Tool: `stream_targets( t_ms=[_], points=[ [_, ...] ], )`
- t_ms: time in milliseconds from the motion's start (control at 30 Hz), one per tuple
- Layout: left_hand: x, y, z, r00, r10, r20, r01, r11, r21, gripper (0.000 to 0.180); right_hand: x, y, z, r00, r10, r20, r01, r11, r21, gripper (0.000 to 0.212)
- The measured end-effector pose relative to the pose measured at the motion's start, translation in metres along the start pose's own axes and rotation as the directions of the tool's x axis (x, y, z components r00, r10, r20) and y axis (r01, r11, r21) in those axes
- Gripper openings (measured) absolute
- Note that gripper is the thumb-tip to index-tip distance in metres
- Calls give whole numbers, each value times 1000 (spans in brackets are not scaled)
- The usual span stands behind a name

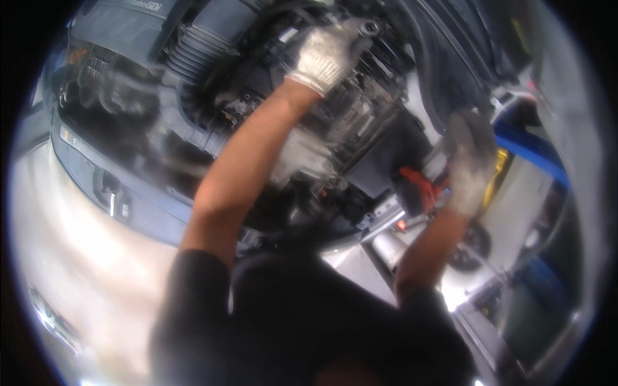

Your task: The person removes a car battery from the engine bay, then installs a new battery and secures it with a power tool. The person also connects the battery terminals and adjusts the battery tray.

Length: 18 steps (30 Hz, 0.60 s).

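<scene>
My left hand (327, 55), in a white knit glove, reaches over the far side of the open engine bay. Its fingers are curled at a dark part beside a round metal ring (369, 27); what they grip is hidden. Below it is a grey metal assembly (360, 112). My right hand (471, 161), in a soiled grey-white glove, is at the right edge of the bay, next to the dark fender edge. Blur hides how its fingers are set. A red object (422, 186) is just left of that wrist.
A ribbed black air hose (201, 48) and a dark engine cover (119, 29) fill the upper left. The car's front panel (129, 199) curves along the near left. Right of my right hand are a blue bar (531, 151) and a yellow strip (496, 177).
</scene>
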<state>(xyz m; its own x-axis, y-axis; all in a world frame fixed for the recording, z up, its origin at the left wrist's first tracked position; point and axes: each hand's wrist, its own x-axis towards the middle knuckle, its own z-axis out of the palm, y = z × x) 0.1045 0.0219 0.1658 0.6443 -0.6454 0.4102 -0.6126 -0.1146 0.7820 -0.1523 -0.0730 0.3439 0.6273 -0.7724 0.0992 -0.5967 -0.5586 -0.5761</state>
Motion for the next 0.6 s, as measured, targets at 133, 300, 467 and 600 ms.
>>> stream_targets(
  t_ms=[133,300,467,600],
  points=[
    [4,-1,-3,999,46,-27,-44,996,74,33,-98,124,-41,983,-58,177,158,764,-625,23],
    [6,-1,0,998,-45,45,42,996,80,36,-105,186,-34,921,-376,105,277,440,-854,37],
    [6,-1,-7,998,44,52,-52,985,167,36,-73,174,-17,777,627,-50,-560,726,399,33],
    [6,2,-12,993,23,115,-31,997,67,28,-77,172,-17,841,540,26,-455,679,576,35]
  ],
)
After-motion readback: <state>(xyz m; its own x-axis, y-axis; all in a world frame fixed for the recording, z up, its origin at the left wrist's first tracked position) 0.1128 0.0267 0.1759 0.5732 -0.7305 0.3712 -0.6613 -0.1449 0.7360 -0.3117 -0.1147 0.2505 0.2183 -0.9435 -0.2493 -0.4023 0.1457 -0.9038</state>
